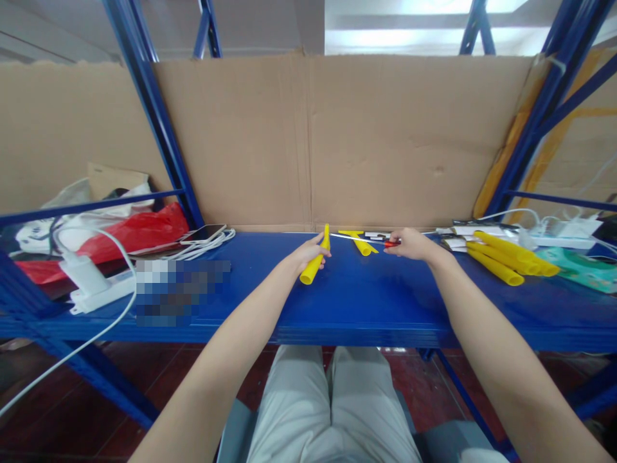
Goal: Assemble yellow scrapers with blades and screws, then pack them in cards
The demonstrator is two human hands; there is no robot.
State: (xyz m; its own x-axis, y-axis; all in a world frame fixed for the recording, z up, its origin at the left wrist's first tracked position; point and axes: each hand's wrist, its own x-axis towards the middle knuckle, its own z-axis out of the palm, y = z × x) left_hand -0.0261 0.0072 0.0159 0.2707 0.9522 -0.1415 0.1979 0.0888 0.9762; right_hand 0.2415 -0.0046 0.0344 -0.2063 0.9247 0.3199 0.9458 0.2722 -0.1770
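My left hand point(311, 252) is closed around a yellow plastic tube point(313, 269), held at a slant with its open round end toward me. Pinched in my right hand point(409, 244) is a screwdriver point(391, 244) with a red handle; its long pale shaft points left, and the tip is near the upper part of the tube. Whether tip and tube touch, I cannot tell. Between my hands, a second yellow piece point(365, 247) lies on the blue table point(357, 302), partly behind the shaft. Small black and silver items point(375, 235) lie behind it by the cardboard.
Several yellow tubes point(511, 257) are piled at the right beside a green packet point(588, 269) and a white power strip point(569, 235). A cardboard panel point(376, 141) closes the back. On the left are coiled white cables point(209, 241), a red bag point(139, 231) and a white charger point(84, 276).
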